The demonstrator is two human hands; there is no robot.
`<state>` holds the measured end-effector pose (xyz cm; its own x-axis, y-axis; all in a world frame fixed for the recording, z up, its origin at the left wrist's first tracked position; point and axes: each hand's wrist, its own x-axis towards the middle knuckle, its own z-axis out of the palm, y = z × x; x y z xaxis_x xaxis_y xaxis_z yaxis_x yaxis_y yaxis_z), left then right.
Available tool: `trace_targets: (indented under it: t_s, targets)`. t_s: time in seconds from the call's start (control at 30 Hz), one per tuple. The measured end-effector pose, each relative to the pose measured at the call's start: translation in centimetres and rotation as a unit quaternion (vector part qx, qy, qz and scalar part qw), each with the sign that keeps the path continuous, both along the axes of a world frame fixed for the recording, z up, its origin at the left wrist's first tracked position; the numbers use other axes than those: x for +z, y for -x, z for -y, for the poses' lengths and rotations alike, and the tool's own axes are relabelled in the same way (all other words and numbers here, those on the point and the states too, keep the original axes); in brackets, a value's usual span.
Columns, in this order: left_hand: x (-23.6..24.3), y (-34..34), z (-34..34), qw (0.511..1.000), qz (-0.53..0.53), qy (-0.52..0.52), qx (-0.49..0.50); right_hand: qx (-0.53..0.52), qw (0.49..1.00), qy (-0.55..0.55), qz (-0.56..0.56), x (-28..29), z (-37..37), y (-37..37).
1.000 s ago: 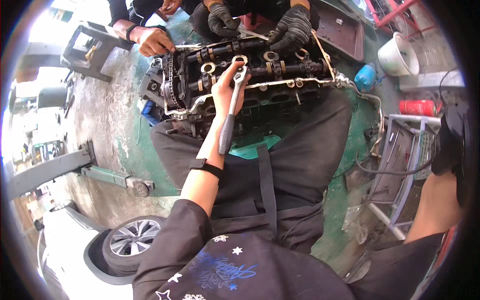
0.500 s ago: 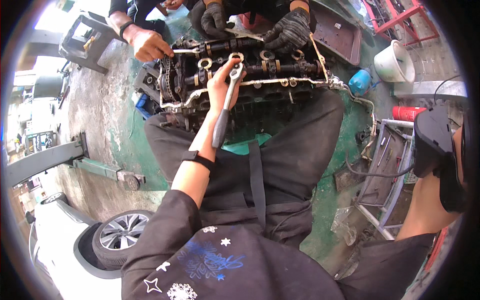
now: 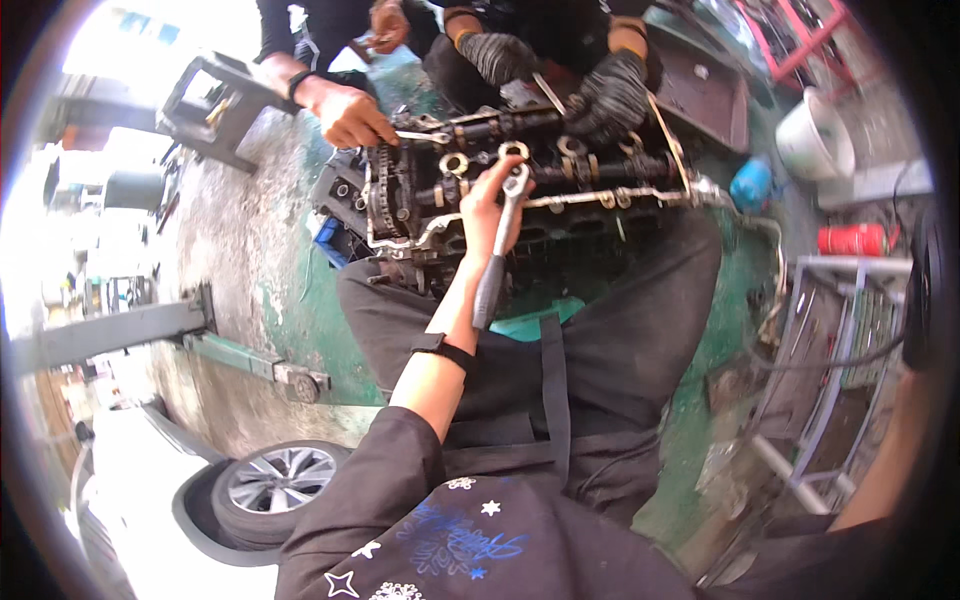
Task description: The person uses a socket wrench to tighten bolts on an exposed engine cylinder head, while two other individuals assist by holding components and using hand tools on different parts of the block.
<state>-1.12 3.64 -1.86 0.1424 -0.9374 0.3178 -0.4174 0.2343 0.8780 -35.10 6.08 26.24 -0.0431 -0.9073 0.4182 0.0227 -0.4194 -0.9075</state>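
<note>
Ratchet (image 3: 500, 245) angled over engine (image 3: 520, 195), head at the top edge, handle toward the lap. Left hand (image 3: 488, 210) wrapped around its upper shaft, fingers clamped. Right hand out of sight. Co-workers' gloved hands (image 3: 610, 95) and bare hand (image 3: 350, 115) opposite.

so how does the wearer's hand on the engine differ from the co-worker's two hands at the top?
The left hand is bare and grips a ratchet wrench; the co-worker's gloved hands wear dark gloves and press on the far side. The left hand reaches from the near side. All rest on the engine.
</note>
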Motion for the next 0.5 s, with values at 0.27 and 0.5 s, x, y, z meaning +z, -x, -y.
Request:
trace_targets:
  t_s: [0.27,0.5]
  targets:
    - [1.0,0.2,0.5,1.0,-0.004,-0.019,0.002,0.012,0.999,0.043,0.008,2.5,1.7,-0.6]
    - [0.4,1.1,-0.9,1.0,-0.009,-0.021,-0.001,0.027,0.997,0.066,-0.007,3.7,0.9,-0.2]
